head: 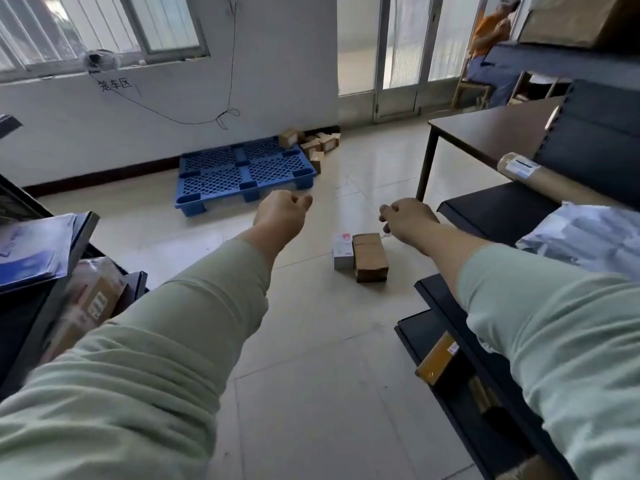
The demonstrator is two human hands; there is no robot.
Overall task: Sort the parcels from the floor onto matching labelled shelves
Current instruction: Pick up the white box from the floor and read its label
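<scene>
Two parcels lie side by side on the tiled floor: a brown cardboard box [370, 257] and a small white box [343, 251] touching its left side. My left hand [282, 211] hangs in the air with fingers curled shut and nothing in it, left of and above the parcels. Above the brown box my right hand [406, 216] is also curled, apart from it; a thin white sliver shows under the fingers, too small to identify. Dark shelves [460, 320] run along the right, holding a cardboard tube [540, 181], a grey plastic mailer [585, 233] and a yellow parcel [437, 358].
A blue plastic pallet [242, 173] lies by the far wall with a pile of small brown boxes [313, 145] beside it. A dark table [485, 133] stands at right. Shelving at left holds blue mailers [33, 249] and a wrapped parcel [88, 303]. A person [490, 39] sits near the glass doors.
</scene>
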